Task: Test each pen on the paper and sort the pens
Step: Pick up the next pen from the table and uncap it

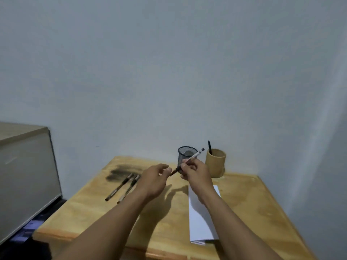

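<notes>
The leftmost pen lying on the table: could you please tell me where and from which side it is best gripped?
Pinch the leftmost pen from above at its near half, I'd say: it lies flat and slanted, and the neighbouring pen crowds its far end, leaving more finger room nearer you.

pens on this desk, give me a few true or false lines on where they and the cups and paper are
1. Two loose pens lie on the table, left of the hands. True.
2. The wooden cup is empty. False: a dark pen stands in it.
3. The left hand and right hand both hold the raised pen. True.
4. The paper lies under the loose pens. False: it lies under the right forearm; they rest on bare wood.
5. The mesh cup lies tipped over. False: it stands upright.
</notes>
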{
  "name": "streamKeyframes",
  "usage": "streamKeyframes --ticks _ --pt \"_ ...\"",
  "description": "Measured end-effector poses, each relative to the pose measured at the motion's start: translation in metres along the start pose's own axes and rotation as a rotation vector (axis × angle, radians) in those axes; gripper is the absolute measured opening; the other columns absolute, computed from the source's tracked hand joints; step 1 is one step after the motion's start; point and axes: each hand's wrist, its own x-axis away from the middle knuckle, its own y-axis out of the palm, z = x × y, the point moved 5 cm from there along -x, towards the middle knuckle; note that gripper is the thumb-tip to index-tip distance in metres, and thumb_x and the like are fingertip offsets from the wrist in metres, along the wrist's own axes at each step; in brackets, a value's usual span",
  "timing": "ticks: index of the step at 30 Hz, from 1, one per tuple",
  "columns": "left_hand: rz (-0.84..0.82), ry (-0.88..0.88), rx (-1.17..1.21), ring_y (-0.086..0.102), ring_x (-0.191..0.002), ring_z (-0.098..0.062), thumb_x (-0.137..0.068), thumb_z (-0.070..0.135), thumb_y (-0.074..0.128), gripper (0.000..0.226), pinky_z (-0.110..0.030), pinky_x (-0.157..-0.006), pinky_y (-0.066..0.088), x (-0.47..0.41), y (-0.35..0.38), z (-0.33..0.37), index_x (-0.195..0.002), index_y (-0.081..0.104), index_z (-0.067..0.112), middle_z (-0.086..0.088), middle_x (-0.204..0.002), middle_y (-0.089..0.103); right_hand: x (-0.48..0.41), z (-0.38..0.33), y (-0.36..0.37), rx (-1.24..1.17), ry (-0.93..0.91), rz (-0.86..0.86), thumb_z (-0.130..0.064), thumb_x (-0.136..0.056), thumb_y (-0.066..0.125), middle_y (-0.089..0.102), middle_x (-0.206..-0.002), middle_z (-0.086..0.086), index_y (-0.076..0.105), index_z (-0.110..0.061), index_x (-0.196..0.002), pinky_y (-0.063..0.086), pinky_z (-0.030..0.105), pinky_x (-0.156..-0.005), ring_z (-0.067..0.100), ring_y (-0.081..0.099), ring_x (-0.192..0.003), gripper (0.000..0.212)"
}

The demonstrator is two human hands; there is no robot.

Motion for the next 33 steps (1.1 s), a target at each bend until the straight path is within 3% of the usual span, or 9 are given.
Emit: streamKeyframes --ticks 2,5,8,14,20,27,30,33 --pt "-0.131 -0.030 0.146 0.068 -0.091 -0.020 -0.100 0.037 0.051 0.031 -0.033 -0.083 0.053 -0.005 0.017 0.010 -0.108 0.072 0.017 -0.007 -0.102 0.075 0.007 -0.003 -0.018 -0.139 0.058 0.011 -0.009 -0.099 0.061 0.077 -0.101 0.014 0.068 -0.009 -0.102 0.059 0.028 -0.073 0.023 0.076 -0.095 0.007" --pt "-0.116 -0.001 0.256 0.061 -0.072 -0.015 -0.099 0.023 0.057 0.022 -0.029 -0.069 0.046 -0.011 0.024 0.030 -0.086 0.072 0.014 -0.008 -0.086 0.075 0.015 -0.003 -0.041 -0.257 0.131 0.025 -0.014 -0.096 0.066 0.077 -0.095 0.005 0.071 -0.010 -0.102 0.058 0.028 -0.071 0.012 0.074 -0.084 0.008" --pt "-0.126 0.044 0.298 0.060 -0.071 -0.015 -0.096 0.019 0.063 0.014 -0.027 -0.064 0.045 -0.011 0.030 0.049 -0.088 0.072 0.011 -0.009 -0.085 0.074 0.018 0.000 -0.058 -0.288 0.169 0.031 -0.022 -0.091 0.074 0.075 -0.090 0.002 0.076 -0.009 -0.102 0.058 0.027 -0.069 0.011 0.069 -0.084 0.018" --pt "-0.191 0.031 0.415 0.064 -0.081 -0.016 -0.095 0.020 0.065 0.013 -0.031 -0.071 0.050 -0.011 0.041 0.065 -0.092 0.072 0.010 -0.013 -0.093 0.075 0.017 -0.007 -0.074 -0.337 0.120 0.054 -0.011 -0.089 0.076 0.074 -0.079 0.006 0.075 -0.001 -0.096 0.061 0.025 -0.068 0.012 0.071 -0.072 0.013" --pt "-0.258 -0.011 0.487 0.057 -0.072 -0.018 -0.097 0.012 0.060 0.024 -0.038 -0.077 0.054 -0.013 0.047 0.057 -0.075 0.068 0.010 -0.002 -0.072 0.069 0.013 -0.005 -0.075 -0.242 0.069 0.061 -0.004 -0.090 0.073 0.070 -0.070 0.011 0.075 -0.001 -0.082 0.060 0.024 -0.067 0.019 0.064 -0.063 0.009" --pt "-0.199 -0.070 0.395 0.057 -0.068 -0.016 -0.097 0.014 0.062 0.022 -0.036 -0.072 0.054 -0.021 0.035 0.014 -0.080 0.073 0.005 -0.002 -0.072 0.069 0.009 0.010 -0.096 -0.220 0.106 0.167 -0.006 -0.090 0.073 0.075 -0.075 0.013 0.075 0.001 -0.085 0.062 0.029 -0.072 0.019 0.068 -0.067 0.009" --pt "-0.112 -0.012 0.191 0.062 -0.073 -0.004 -0.089 0.026 0.073 0.012 -0.025 -0.067 0.046 -0.020 0.030 0.001 -0.083 0.081 0.020 0.009 -0.078 0.075 0.012 0.012 -0.097 -0.084 0.101 0.105 -0.017 -0.092 0.073 0.076 -0.078 0.010 0.077 0.001 -0.091 0.062 0.032 -0.074 0.016 0.069 -0.072 0.019" --pt "-0.002 -0.028 0.149 0.062 -0.084 -0.005 -0.086 0.027 0.076 0.007 -0.023 -0.070 0.041 -0.023 0.038 0.003 -0.088 0.081 0.023 0.009 -0.084 0.074 0.014 0.020 -0.082 -0.042 0.115 0.113 -0.022 -0.095 0.071 0.073 -0.076 0.007 0.075 0.002 -0.095 0.060 0.030 -0.068 0.014 0.067 -0.071 0.024"
